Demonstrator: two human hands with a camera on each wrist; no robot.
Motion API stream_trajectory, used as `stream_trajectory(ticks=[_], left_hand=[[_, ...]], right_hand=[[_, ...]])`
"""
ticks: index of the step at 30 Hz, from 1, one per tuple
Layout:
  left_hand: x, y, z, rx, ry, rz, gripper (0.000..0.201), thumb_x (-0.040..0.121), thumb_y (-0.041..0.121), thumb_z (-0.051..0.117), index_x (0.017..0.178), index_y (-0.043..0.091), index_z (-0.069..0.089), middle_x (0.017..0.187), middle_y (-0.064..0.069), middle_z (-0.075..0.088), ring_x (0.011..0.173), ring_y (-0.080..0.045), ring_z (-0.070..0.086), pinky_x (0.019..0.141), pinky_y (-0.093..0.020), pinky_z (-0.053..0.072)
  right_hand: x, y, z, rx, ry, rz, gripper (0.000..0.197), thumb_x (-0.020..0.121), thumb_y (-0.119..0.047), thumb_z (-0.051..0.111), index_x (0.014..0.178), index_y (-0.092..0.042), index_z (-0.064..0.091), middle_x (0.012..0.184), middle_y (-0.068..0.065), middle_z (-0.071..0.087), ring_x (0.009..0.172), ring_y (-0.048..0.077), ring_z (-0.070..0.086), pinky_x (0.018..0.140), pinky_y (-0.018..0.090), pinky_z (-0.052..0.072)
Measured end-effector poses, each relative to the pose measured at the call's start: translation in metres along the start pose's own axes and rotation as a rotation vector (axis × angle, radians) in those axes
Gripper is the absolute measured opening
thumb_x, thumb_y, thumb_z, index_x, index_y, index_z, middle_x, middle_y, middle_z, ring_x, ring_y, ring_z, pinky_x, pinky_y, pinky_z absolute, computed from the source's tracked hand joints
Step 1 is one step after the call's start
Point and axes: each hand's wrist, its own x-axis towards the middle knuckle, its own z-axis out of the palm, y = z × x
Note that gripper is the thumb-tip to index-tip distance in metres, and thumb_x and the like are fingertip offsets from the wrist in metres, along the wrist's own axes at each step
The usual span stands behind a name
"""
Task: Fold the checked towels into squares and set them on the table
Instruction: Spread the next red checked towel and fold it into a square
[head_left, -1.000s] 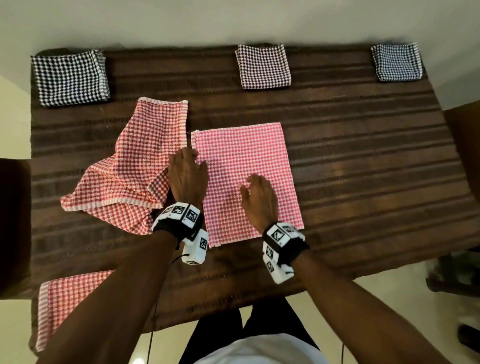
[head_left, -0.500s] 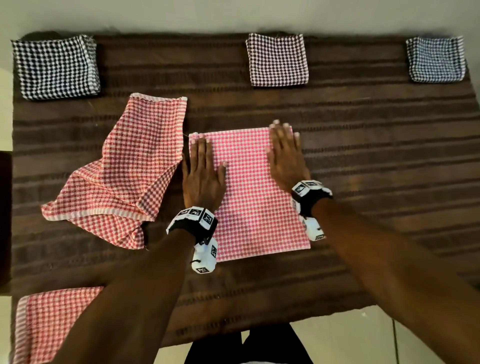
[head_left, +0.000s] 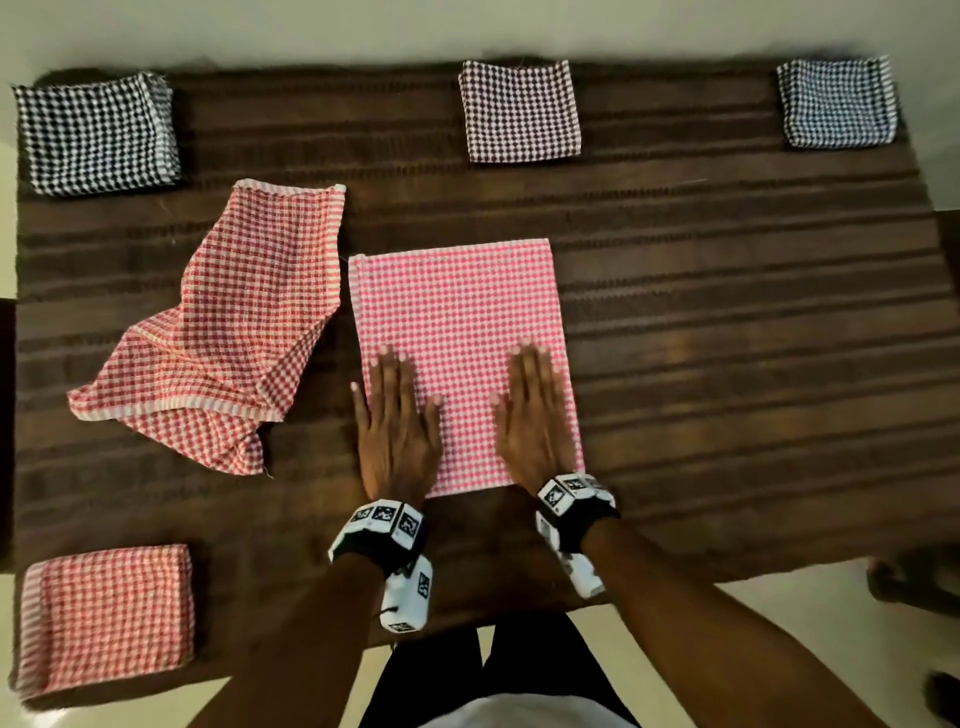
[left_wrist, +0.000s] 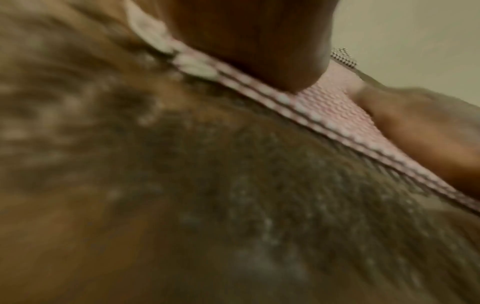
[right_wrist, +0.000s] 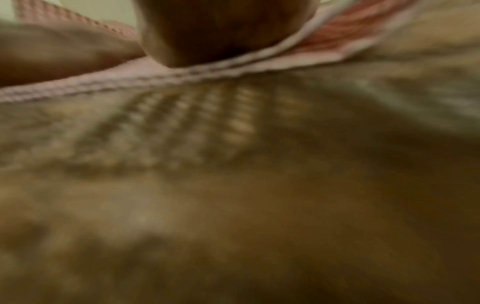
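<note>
A pink checked towel (head_left: 457, 312), folded to a tall rectangle, lies flat in the middle of the brown striped table (head_left: 727, 322). My left hand (head_left: 397, 415) lies flat on its near left part, fingers straight and pointing away. My right hand (head_left: 535, 410) lies flat on its near right part in the same way. In the left wrist view the heel of my left hand (left_wrist: 249, 41) presses the pink towel's (left_wrist: 335, 111) edge; the right wrist view shows my right hand (right_wrist: 221, 30) on the towel's hem (right_wrist: 155, 78). Both wrist views are blurred.
A crumpled red checked towel (head_left: 228, 332) lies left of the pink one. Folded squares sit at the table's edges: black (head_left: 96, 132) far left, maroon (head_left: 519, 111) far middle, dark blue (head_left: 836, 101) far right, red (head_left: 109, 616) near left.
Both hands have slid back toward me over the pink towel, from its far half to its near half, staying flat. The towel lies in the same place.
</note>
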Motion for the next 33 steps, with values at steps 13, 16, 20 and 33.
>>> stream_trajectory(ticks=[13,16,20,33], left_hand=[[-0.059,0.014,-0.018,-0.032,-0.017,0.196,0.073,0.093,0.062,0.035,0.143,0.008,0.04,0.155,-0.013,0.032,0.145,-0.027,0.025,0.118,-0.054,0.013],[-0.065,0.026,-0.016,0.006,-0.068,0.369,0.091,0.081,0.076,0.045,0.14,0.007,0.045,0.152,-0.013,0.037,0.142,-0.029,0.033,0.113,-0.059,0.022],[-0.069,0.029,-0.018,0.121,-0.068,0.431,0.072,0.086,0.05,0.053,0.142,0.005,0.042,0.149,-0.017,0.04,0.139,-0.032,0.037,0.111,-0.058,0.028],[-0.1,0.015,-0.059,0.112,-0.207,0.659,0.043,0.075,0.01,0.071,0.116,0.007,0.057,0.088,-0.017,0.07,0.067,-0.035,0.068,0.051,-0.038,0.054]], right_hand=[[-0.056,0.016,-0.055,-0.096,-0.039,0.327,0.077,0.089,-0.055,0.045,0.141,-0.001,0.028,0.122,0.016,0.059,0.105,0.033,0.054,0.09,0.048,0.033],[-0.062,0.011,-0.065,0.06,-0.083,0.354,0.073,0.088,-0.036,0.055,0.144,-0.004,0.02,0.115,0.017,0.064,0.106,0.035,0.059,0.096,0.048,0.035],[-0.066,0.022,-0.087,0.427,0.097,0.187,0.056,0.09,-0.016,0.054,0.141,-0.014,0.033,0.121,0.016,0.062,0.102,0.036,0.061,0.089,0.042,0.048],[-0.114,0.096,-0.116,0.089,-0.599,-0.163,0.049,0.072,-0.035,0.079,0.107,-0.009,0.06,0.12,0.01,0.054,0.111,0.027,0.05,0.089,0.031,0.038]])
